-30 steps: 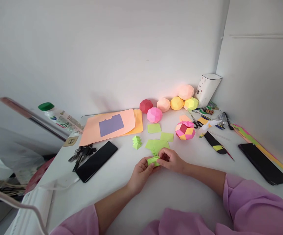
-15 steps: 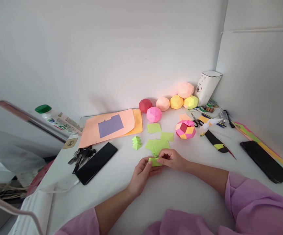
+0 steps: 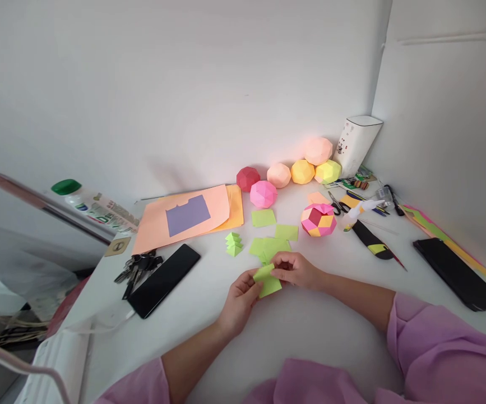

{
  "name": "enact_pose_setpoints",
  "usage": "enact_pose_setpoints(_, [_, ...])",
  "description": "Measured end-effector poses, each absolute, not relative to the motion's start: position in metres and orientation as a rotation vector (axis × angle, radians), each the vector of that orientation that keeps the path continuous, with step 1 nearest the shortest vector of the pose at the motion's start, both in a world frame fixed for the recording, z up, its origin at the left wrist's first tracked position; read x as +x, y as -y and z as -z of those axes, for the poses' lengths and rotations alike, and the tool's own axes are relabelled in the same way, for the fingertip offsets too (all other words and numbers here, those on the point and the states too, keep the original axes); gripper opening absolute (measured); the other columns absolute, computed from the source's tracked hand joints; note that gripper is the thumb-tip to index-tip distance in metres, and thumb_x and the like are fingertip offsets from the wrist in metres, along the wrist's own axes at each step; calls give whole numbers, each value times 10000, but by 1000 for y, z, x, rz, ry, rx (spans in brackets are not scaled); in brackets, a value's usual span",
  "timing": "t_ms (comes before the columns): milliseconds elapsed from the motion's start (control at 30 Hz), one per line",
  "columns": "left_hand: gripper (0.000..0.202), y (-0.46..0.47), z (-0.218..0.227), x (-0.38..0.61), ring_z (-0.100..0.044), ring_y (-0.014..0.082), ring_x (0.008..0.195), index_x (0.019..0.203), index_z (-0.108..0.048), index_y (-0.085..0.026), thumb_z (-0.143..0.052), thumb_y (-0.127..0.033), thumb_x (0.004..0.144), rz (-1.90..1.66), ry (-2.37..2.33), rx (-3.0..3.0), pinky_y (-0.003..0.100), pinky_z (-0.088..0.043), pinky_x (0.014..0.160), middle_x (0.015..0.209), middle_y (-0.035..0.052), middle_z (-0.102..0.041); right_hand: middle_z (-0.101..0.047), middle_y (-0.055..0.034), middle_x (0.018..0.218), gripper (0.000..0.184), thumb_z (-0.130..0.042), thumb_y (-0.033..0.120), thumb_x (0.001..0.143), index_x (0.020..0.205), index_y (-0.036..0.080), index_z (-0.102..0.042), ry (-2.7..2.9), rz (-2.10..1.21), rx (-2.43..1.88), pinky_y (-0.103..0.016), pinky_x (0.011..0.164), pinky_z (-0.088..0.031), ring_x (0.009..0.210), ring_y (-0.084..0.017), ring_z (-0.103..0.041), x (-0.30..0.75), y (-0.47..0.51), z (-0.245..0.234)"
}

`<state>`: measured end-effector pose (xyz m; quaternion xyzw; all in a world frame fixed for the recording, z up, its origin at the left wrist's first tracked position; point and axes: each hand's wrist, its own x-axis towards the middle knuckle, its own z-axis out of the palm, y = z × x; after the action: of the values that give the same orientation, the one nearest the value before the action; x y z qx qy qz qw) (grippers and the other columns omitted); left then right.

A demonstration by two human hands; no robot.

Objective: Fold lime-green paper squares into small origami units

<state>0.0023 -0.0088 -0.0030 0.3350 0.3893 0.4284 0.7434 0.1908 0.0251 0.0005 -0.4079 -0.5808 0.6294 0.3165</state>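
Observation:
Between my two hands is a small green paper piece (image 3: 269, 283), tilted up and opened out flat enough to show its broad face. My left hand (image 3: 241, 297) pinches its left edge, and my right hand (image 3: 295, 271) grips its upper right corner. Just beyond my fingers lie several overlapping green paper pieces (image 3: 277, 247), partly covered by my right hand. Two more separate ones, a green square (image 3: 263, 217) and another green piece (image 3: 287, 232), rest farther back. A little stack of folded green paper units (image 3: 234, 244) stands to the left.
Faceted paper balls line the wall, with a pink ball (image 3: 263, 194) in front. A multicoloured ball (image 3: 318, 220) sits near a glue bottle (image 3: 362, 213) and scissors (image 3: 338, 203). At left are a phone (image 3: 165, 281), keys (image 3: 137, 270) and paper sheets (image 3: 154, 227); at right, a black pouch (image 3: 459, 275).
The green paper in my hands has gone from a narrow folded strip to a larger, opened face tilted upward. My right hand has shifted slightly; both still hold it.

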Motion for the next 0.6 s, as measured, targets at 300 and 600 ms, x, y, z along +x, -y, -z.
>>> enact_pose_setpoints(300, [299, 11, -1, 3, -578, 133, 374, 745, -462, -179, -647, -414, 754, -848, -932, 801, 225, -441, 348, 562, -22, -615, -504, 91, 480, 276, -651, 390, 754, 852, 171, -513, 1179, -1572, -993, -174, 307, -318, 311, -65, -444, 191, -30, 2])
enact_pose_setpoints(600, [418, 7, -5, 0, -637, 181, 504, 849, -586, -116, -540, -527, 791, -841, -783, 722, 297, -501, 433, 771, 95, -679, -561, -145, 1221, 180, -620, 321, 810, 825, 143, -591, 1560, -1532, -735, -342, 780, -509, 884, -157, -630, 189, -20, 6])
